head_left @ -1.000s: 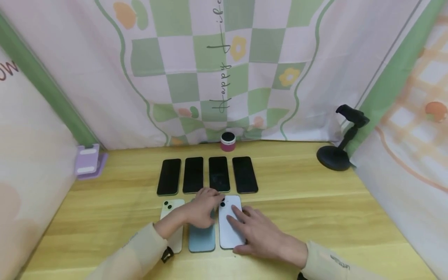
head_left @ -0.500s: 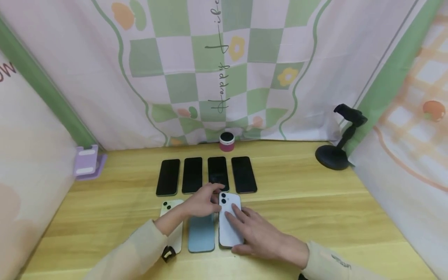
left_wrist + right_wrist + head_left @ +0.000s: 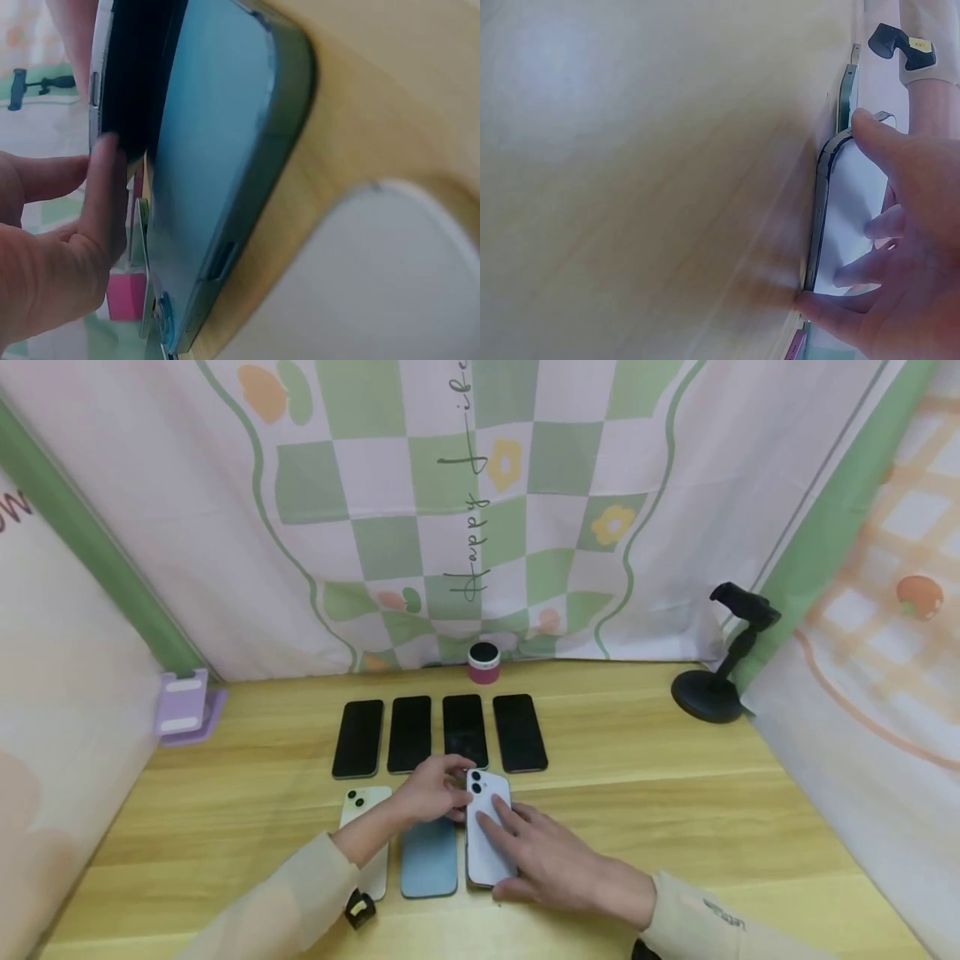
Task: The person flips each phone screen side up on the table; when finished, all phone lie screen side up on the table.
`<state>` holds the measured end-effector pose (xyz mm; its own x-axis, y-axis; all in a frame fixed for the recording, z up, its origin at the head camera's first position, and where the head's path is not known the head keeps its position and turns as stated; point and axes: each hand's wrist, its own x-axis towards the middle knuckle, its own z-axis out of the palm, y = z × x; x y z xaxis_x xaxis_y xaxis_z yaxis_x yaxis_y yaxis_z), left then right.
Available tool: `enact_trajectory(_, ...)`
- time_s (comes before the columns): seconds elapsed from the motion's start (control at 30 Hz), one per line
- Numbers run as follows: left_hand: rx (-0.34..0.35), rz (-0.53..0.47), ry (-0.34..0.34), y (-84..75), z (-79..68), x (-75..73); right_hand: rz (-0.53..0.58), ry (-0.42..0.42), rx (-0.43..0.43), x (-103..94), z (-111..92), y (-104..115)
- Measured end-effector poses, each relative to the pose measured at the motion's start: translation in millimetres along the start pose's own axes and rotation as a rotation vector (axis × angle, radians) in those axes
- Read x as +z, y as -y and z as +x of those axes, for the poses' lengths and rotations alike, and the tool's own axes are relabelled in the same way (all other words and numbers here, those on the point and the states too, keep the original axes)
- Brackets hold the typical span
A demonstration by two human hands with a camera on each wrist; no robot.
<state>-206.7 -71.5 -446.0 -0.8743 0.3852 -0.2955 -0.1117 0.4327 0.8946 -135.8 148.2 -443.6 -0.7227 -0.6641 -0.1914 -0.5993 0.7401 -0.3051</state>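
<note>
A white smartphone (image 3: 480, 852), back up with its lenses at the upper left, lies tilted near the table's front middle. Its left edge is raised, and its dark screen side shows in the left wrist view. My left hand (image 3: 429, 789) pinches that phone by its upper left side. Spread over the back are the fingers of my right hand (image 3: 558, 860), with the thumb at the lower corner and another finger at the right edge. A blue smartphone (image 3: 429, 860) lies just left of it under my left hand. My left forearm partly covers a cream smartphone (image 3: 378, 864).
Behind lies a row of several black-screened smartphones (image 3: 357, 739), face up. A small pink speaker (image 3: 483, 664) stands at the back by the curtain. At the left wall is a purple phone stand (image 3: 183, 702), and at the back right a black stand (image 3: 708, 695).
My left hand has moved from above the blue phone to the white phone's upper left side. The white phone's left edge has risen. My right hand keeps its place on the phone.
</note>
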Motion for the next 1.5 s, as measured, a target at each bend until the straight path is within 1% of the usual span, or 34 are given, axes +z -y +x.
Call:
enact_trajectory(0.07, -0.012, -0.024, 0.013, 0.3, -0.7, -0.8, -0.006, 0.000, -0.006, -0.9, 1, 1)
enact_trajectory(0.17, -0.009, -0.035, 0.030, 1.4, -1.1, -0.9, -0.018, 0.000, -0.011, -1.5, 1, 2)
enact_trajectory(0.3, -0.003, -0.028, 0.019, 1.6, -0.8, -0.5, -0.009, 0.004, -0.009, -3.9, 2, 1)
enact_trajectory(0.37, -0.013, -0.027, 0.013, 0.6, -0.9, -0.7, 0.014, -0.004, -0.013, -6.2, 2, 1)
enact_trajectory(0.47, -0.024, 0.006, 0.004, -2.9, -1.6, -2.3, 0.073, -0.038, -0.006, -10.4, 1, -1)
enact_trajectory(0.63, -0.014, 0.110, -0.016, -15.1, -2.1, -5.8, 0.237, -0.103, 0.011, -17.5, 2, -3)
enact_trajectory(0.7, -0.009, 0.161, -0.032, -21.7, -2.1, -6.3, 0.310, -0.108, 0.002, -19.0, 2, -4)
enact_trajectory(0.83, -0.011, 0.302, -0.059, -36.1, -0.8, -5.6, 0.470, -0.099, -0.001, -20.5, 3, -8)
enact_trajectory(0.93, -0.020, 0.401, -0.054, -45.5, 1.4, -4.6, 0.608, -0.101, 0.034, -21.3, 3, -9)
enact_trajectory(1.0, -0.018, 0.425, -0.040, -50.0, 3.1, -3.3, 0.729, -0.100, 0.075, -21.6, 3, -8)
enact_trajectory(1.07, -0.018, 0.410, -0.023, -52.2, 5.1, -1.2, 0.864, -0.100, 0.130, -20.8, 2, -8)
enact_trajectory(1.1, -0.020, 0.383, -0.013, -52.3, 6.1, 0.2, 0.931, -0.103, 0.160, -20.3, 2, -8)
enact_trajectory(1.17, -0.019, 0.307, 0.003, -51.7, 7.6, 3.1, 1.058, -0.115, 0.213, -18.8, 2, -8)
enact_trajectory(1.23, -0.011, 0.238, 0.004, -49.1, 9.6, 6.3, 1.139, -0.134, 0.253, -17.2, 1, -8)
enact_trajectory(1.33, 0.021, 0.159, -0.007, -43.7, 13.3, 11.4, 1.218, -0.153, 0.308, -15.1, 0, -8)
enact_trajectory(1.43, 0.065, 0.138, -0.029, -39.3, 17.3, 16.6, 1.256, -0.160, 0.354, -13.5, -1, -5)
enact_trajectory(1.5, 0.080, 0.130, -0.039, -38.2, 19.2, 19.7, 1.263, -0.167, 0.374, -12.4, -1, -3)
